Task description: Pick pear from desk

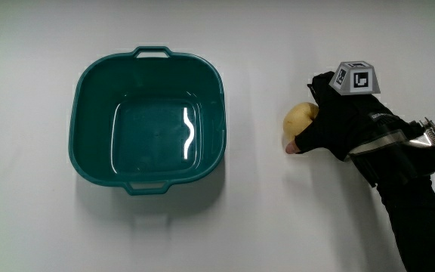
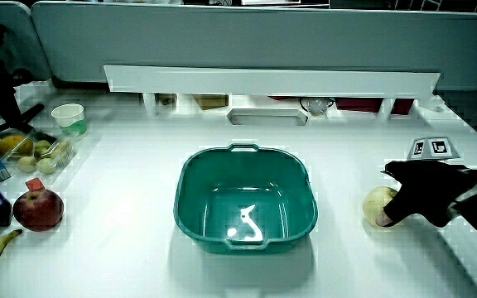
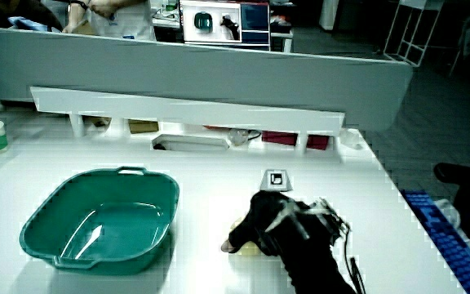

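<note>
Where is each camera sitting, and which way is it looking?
Main view: sits above the table, looks straight down at the teal basin and the pear; the hand and forearm show.
Side view: looks forward and down across the table toward the low partition; basin, pear and hand show.
Side view: looks the same way from another spot; basin, hand and forearm show, pear mostly hidden.
Both side views share the basin, hand and partition.

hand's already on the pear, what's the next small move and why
Probably lift straight up off the table. The hand is curled around the pear, which appears to sit on the table beside the teal basin. The grip looks closed, and nothing shows above it.
</note>
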`<state>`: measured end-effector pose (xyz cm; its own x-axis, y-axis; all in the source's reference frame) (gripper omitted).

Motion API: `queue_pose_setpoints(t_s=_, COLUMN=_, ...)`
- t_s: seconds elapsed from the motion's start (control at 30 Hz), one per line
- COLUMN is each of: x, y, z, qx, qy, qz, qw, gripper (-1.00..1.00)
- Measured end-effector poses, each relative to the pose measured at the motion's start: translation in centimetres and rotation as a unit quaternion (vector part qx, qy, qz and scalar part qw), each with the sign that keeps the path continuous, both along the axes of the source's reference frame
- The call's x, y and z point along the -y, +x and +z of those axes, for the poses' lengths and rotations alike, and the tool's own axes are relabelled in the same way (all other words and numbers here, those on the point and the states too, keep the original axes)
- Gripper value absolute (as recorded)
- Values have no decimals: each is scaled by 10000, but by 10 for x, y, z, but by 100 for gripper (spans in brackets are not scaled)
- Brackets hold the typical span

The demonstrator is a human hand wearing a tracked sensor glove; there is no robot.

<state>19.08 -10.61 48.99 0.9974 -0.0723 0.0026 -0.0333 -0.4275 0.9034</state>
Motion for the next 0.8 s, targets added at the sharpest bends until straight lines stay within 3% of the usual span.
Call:
queue_pose_setpoints(t_s=0.2, x=-3, y=2, z=10, qx=-54, qy=-120, qz=33, qw=9999, gripper=0)
queue_pose_setpoints(t_s=0.47, x=-3, y=1, z=7, qx=43, qy=113, qz=-49, qw=9999, gripper=0)
queue_pose_setpoints(t_s=0.57, x=-3, y=1, z=4, qx=229, qy=178, qz=-44, qw=9996, gripper=10)
queue_pose_setpoints(t_s=0.6, x=-3, y=1, z=6, qx=131, qy=220, qz=-59, qw=9997, gripper=13)
queue_pose_setpoints(t_s=0.7, x=-3, y=1, z=4, qx=211, qy=354, qz=-90, qw=9991, gripper=23)
queue_pose_setpoints(t_s=0.8, x=-2, y=2, z=7, qx=128, qy=308, qz=-39, qw=9994, gripper=32)
